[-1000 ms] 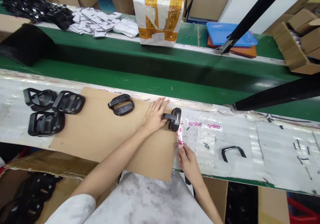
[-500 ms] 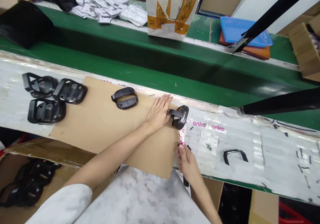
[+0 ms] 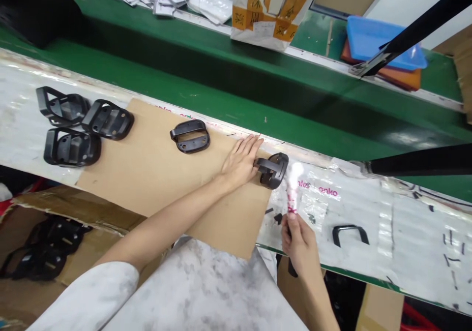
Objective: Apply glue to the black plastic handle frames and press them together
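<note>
With our left hand [image 3: 241,161] flat, pinning the buckle [image 3: 273,169] at centre frame, our right hand [image 3: 300,240] pinches the tape [image 3: 293,193]; we'd keep it taut.

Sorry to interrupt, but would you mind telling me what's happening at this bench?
A person's left hand presses a black plastic handle part at the edge of a cardboard sheet. The right hand pinches a strip of clear printed tape rising towards that part. Four more black parts lie to the left.
</note>
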A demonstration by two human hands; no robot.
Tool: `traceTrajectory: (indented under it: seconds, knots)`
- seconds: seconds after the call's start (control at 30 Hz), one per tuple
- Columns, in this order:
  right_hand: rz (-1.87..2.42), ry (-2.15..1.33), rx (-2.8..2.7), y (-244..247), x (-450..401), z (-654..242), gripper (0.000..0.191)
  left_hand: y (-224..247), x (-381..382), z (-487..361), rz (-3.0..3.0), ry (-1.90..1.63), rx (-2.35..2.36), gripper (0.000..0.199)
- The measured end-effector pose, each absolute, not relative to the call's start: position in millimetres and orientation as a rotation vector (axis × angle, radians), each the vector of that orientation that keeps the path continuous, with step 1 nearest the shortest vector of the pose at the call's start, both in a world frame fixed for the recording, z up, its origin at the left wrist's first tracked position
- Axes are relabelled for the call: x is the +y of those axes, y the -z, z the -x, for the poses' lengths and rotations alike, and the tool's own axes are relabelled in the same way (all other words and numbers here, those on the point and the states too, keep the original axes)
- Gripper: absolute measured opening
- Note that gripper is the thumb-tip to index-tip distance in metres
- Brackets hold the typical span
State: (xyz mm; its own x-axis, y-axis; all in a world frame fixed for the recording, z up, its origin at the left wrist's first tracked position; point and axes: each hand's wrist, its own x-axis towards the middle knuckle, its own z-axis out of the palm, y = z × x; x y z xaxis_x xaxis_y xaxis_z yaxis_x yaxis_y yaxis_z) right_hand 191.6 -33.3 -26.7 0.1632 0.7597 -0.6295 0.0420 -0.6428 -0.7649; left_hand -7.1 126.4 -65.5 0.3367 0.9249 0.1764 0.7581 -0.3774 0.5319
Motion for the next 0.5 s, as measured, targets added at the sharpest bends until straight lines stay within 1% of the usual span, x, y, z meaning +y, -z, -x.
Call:
traceTrajectory:
  seconds: [0.07,0.1,0.2,0.27,0.4,0.43,0.5]
  knots:
    - [1.799,-1.402,-0.759,27.3,-35.3,-188.8,0.077,66.6,126.4,6.7,-2.255,-0.659,1.494,0.083]
    - [1.790,-1.406,-0.759,29.3,-36.3,-186.5,0.078,66.8,126.4,6.6,-2.253,-0.659,1.496,0.082]
    - [1.826,-1.613,-0.775,35.6,-36.5,-184.4,0.079,65.9,126.5,6.6,-2.238,-0.651,1.500,0.082]
    - [1.853,-1.654,-0.786,34.5,-35.1,-187.9,0.076,65.0,126.6,6.7,-2.233,-0.647,1.502,0.080]
    - [1.745,-1.285,-0.795,26.8,-35.2,-188.4,0.070,64.6,126.5,6.8,-2.239,-0.657,1.500,0.075]
    - [1.720,-1.243,-0.803,27.2,-35.7,-185.9,0.071,64.7,126.4,6.8,-2.241,-0.663,1.499,0.076]
    - [1.733,-1.316,-0.844,31.8,-35.7,-181.0,0.073,65.1,126.5,6.7,-2.237,-0.677,1.497,0.077]
